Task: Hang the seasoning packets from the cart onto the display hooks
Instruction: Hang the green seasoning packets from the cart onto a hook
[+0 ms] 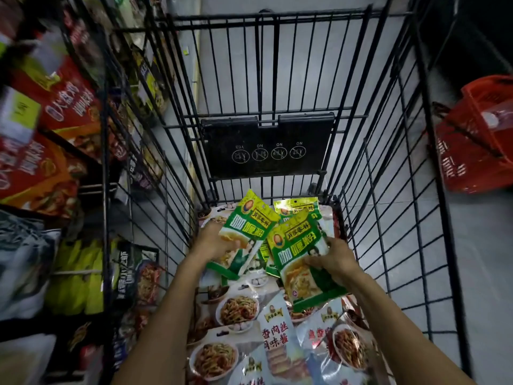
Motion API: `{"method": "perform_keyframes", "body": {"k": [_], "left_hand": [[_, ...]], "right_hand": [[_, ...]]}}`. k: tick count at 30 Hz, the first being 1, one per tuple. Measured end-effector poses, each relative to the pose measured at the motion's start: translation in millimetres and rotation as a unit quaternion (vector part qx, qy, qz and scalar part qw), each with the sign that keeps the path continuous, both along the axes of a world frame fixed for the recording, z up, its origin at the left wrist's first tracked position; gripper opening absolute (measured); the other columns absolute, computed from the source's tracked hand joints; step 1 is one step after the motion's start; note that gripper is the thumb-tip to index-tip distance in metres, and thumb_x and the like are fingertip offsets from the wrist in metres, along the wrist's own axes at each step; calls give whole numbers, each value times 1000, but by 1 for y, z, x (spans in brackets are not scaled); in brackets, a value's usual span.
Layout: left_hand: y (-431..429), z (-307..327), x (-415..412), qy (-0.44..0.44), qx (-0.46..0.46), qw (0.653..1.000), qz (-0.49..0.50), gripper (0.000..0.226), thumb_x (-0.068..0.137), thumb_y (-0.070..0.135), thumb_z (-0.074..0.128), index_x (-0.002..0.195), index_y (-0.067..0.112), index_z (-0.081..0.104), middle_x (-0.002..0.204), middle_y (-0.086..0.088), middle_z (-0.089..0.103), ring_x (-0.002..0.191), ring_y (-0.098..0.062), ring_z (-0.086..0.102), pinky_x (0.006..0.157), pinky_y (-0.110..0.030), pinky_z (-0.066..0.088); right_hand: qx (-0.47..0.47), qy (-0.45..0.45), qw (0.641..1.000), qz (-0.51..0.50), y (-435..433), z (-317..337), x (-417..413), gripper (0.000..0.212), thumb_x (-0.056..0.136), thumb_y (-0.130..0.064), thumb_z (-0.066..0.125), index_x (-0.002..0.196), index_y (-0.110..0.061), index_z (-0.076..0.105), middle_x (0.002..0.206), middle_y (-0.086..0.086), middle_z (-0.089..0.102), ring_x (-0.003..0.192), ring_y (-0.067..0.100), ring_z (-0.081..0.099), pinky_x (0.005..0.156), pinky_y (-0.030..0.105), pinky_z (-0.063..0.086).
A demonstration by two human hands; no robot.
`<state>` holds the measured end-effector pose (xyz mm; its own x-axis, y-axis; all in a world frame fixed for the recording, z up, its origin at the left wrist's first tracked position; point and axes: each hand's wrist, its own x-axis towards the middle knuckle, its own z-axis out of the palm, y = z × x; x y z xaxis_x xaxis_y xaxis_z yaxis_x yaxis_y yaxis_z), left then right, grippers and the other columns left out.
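A: Where are the packets sitting?
B: Both are inside the black wire shopping cart (pixel 266 145), near its far wall, held above the white noodle-print sachets (pixel 274 329) lying on its floor. The left hand (pixel 215 241) is curling its fingers round the near half of one green-and-yellow plastic seasoning packet (pixel 247 226). The right hand (pixel 334 263) is pinching the near right edge of a second green packet (pixel 298 254).
A: Orientation?
B: Long axes are running away from the grips toward the cart's far wall, header ends leading. The rack of red hanging packs (pixel 63 107) is standing left of the cart, so I'm judging the left hand nearer. Hooks themselves: can't tell, too blurred.
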<state>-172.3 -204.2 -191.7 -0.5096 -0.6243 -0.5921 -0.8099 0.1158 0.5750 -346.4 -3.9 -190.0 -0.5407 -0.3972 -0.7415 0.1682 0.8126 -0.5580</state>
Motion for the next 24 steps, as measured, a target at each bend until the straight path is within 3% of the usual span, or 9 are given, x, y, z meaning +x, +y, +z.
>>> {"method": "perform_keyframes", "body": {"k": [2, 5, 9, 12, 15, 17, 20, 24], "left_hand": [[5, 11, 4, 34, -3, 999, 24, 20, 83, 11, 71, 103, 7, 68, 96, -10, 70, 74, -14, 60, 61, -18, 44], [14, 35, 14, 107, 3, 989, 102, 20, 86, 9, 67, 105, 6, 67, 94, -11, 69, 76, -19, 64, 61, -23, 51], [27, 76, 32, 180, 18, 964, 194, 10, 85, 16, 69, 96, 13, 68, 79, 4, 68, 60, 0, 64, 46, -12, 47], [39, 116, 49, 198, 8, 951, 239, 13, 85, 32, 69, 79, 21, 63, 75, 3, 64, 64, -7, 59, 47, -18, 44], [55, 163, 70, 226, -28, 930, 287, 12, 83, 38, 69, 81, 27, 63, 75, 9, 65, 65, -6, 57, 44, -16, 41], [67, 201, 89, 248, -62, 914, 314, 11, 82, 38, 70, 78, 29, 65, 63, 14, 65, 57, -1, 57, 40, -14, 40], [92, 263, 122, 289, -107, 890, 335, 12, 82, 38, 69, 82, 27, 68, 51, 17, 60, 44, 5, 51, 37, -11, 36], [136, 349, 174, 328, -179, 849, 374, 18, 77, 49, 69, 92, 40, 64, 70, 21, 62, 61, -4, 56, 42, -14, 41]], "right_hand": [[-20, -26, 999, -25, 2, 11, 3, 17, 82, -9, 70, 88, -14, 55, 99, 12, 67, 95, 30, 65, 88, 46, 54], [-40, 26, 999, -26, 6, 33, 5, 12, 86, -12, 66, 87, -15, 54, 96, 11, 66, 90, 27, 64, 75, 37, 54], [-122, 28, 991, -39, 8, 87, 6, 8, 87, -12, 64, 84, -11, 57, 86, 7, 66, 81, 22, 66, 63, 27, 52], [-189, 14, 982, -23, 6, 137, 10, 7, 87, -11, 64, 83, -9, 58, 83, 7, 68, 75, 17, 67, 57, 22, 51], [-252, 1, 968, 7, 7, 188, 17, 11, 88, -13, 63, 79, -10, 59, 82, 8, 69, 76, 20, 68, 64, 29, 55], [-289, -7, 957, 35, 9, 223, 24, 12, 88, -17, 64, 79, -10, 59, 80, 7, 71, 77, 21, 70, 66, 32, 56], [-351, -16, 933, 72, 12, 276, 43, 12, 88, -18, 65, 80, -10, 61, 70, -2, 73, 67, 12, 71, 55, 21, 52], [-423, -27, 897, 128, 14, 344, 81, 10, 88, -13, 66, 83, -5, 65, 71, 0, 70, 63, 10, 67, 55, 20, 52]]}}
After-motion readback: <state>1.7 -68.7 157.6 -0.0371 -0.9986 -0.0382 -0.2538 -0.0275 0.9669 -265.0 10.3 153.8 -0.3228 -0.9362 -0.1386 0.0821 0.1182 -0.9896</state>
